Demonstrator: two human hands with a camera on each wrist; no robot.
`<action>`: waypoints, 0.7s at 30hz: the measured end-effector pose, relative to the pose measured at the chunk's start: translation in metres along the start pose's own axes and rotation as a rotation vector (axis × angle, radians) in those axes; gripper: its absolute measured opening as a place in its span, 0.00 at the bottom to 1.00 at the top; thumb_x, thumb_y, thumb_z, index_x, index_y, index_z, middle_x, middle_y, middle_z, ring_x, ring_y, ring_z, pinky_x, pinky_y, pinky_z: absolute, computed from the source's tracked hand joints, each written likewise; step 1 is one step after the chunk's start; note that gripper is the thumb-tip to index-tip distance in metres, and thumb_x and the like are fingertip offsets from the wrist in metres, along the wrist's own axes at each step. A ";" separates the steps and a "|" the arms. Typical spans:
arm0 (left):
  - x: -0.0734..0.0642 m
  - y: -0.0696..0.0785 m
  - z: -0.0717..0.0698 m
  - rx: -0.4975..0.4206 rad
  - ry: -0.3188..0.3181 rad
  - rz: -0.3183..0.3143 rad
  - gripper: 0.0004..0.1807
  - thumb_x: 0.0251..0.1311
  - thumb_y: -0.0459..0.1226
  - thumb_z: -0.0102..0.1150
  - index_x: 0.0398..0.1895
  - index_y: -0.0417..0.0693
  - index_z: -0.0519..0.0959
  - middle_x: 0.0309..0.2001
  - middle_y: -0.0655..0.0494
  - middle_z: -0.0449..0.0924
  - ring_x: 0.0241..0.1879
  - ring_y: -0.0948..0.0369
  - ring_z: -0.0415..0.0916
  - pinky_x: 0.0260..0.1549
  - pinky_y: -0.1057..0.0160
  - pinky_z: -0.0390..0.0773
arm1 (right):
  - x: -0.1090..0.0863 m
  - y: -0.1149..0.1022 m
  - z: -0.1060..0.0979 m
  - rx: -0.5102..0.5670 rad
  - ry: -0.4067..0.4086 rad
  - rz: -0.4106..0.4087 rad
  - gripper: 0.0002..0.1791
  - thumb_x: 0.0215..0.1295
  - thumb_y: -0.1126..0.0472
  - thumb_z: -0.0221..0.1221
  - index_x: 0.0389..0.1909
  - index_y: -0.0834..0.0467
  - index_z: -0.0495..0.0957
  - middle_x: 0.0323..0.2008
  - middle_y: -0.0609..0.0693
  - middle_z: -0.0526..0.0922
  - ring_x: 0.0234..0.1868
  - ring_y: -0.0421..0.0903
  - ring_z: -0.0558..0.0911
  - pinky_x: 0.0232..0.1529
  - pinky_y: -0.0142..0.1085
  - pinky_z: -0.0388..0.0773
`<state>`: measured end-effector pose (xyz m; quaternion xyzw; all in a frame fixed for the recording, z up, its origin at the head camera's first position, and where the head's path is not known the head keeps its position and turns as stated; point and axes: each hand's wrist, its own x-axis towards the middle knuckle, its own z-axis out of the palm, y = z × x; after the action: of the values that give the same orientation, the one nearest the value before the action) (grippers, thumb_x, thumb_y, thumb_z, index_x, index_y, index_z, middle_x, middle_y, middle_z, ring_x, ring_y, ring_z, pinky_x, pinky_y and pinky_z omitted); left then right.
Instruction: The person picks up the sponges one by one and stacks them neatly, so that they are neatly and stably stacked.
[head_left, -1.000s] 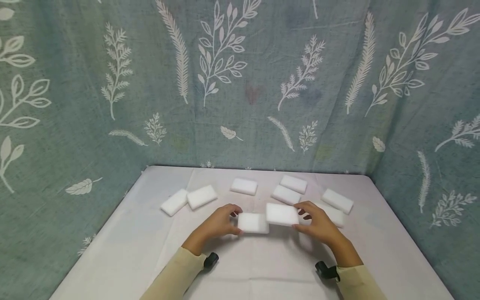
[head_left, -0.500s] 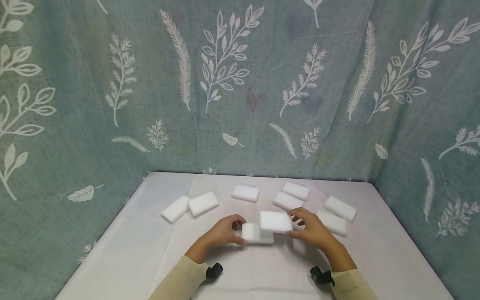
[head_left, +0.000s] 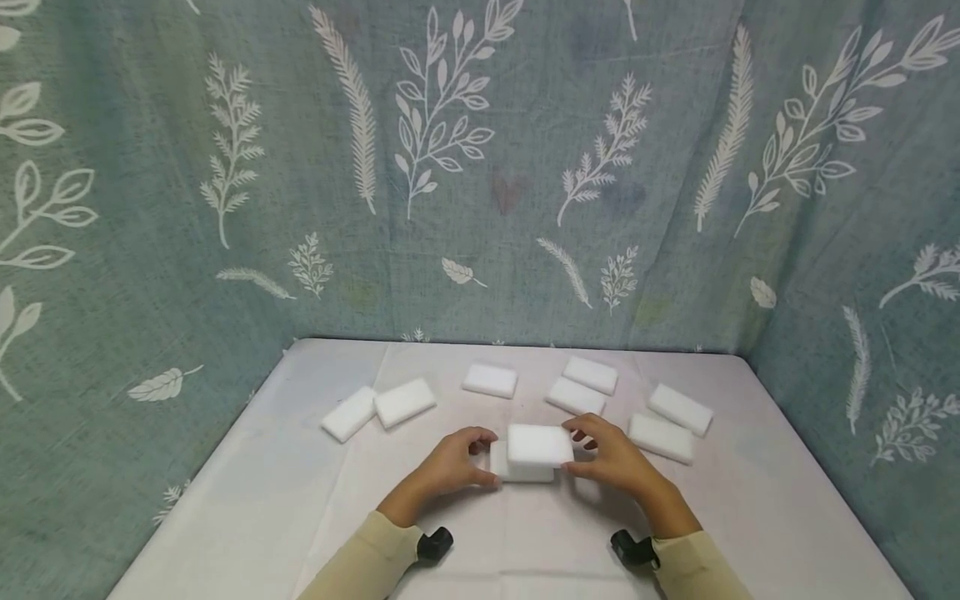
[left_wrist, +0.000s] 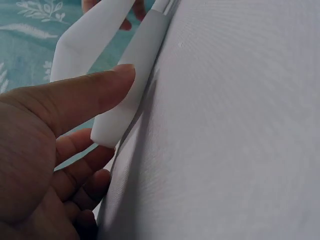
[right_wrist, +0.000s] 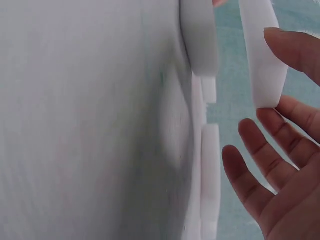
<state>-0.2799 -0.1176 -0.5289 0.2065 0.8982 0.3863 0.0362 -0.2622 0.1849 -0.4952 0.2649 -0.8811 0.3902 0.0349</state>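
Between thumb and fingers, my right hand (head_left: 613, 454) pinches the right end of a white sponge (head_left: 540, 446). In the right wrist view that raised sponge (right_wrist: 264, 60) has a visible gap to the lower one. A second white sponge (head_left: 525, 475) lies flat on the table beneath, its top mostly hidden in the head view. My left hand (head_left: 452, 462) grips this lower sponge at its left end. The left wrist view has the thumb along the near edge of the lower sponge (left_wrist: 132, 75) and fingers curled at its end.
Several more white sponges lie around on the white-covered table (head_left: 247, 492): a pair at the left (head_left: 405, 402), one sponge at the back (head_left: 490, 380), a pair behind the hands (head_left: 590, 375), and a pair at the right (head_left: 660, 437). Patterned green cloth (head_left: 480, 275) walls the back and sides.
The right hand has moved left with its sponge, from beside the lower sponge to over it. The left hand and lower sponge have shifted slightly right.
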 end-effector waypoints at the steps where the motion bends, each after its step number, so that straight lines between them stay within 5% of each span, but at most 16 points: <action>1: 0.000 0.000 0.001 0.001 0.002 0.001 0.37 0.35 0.49 0.82 0.53 0.51 0.79 0.44 0.61 0.77 0.45 0.59 0.73 0.46 0.57 0.74 | 0.001 -0.001 0.001 0.004 -0.002 -0.002 0.31 0.49 0.61 0.74 0.56 0.61 0.76 0.50 0.50 0.77 0.48 0.55 0.79 0.46 0.48 0.79; 21: -0.002 -0.001 0.001 0.039 -0.004 0.023 0.43 0.35 0.52 0.81 0.59 0.47 0.76 0.51 0.58 0.78 0.51 0.58 0.75 0.51 0.56 0.74 | 0.010 0.003 0.014 0.039 -0.034 -0.028 0.31 0.47 0.57 0.76 0.53 0.62 0.77 0.48 0.52 0.78 0.46 0.56 0.78 0.44 0.45 0.80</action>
<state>-0.2781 -0.1177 -0.5306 0.2182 0.9031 0.3686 0.0297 -0.2705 0.1717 -0.5041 0.2846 -0.8700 0.4021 0.0203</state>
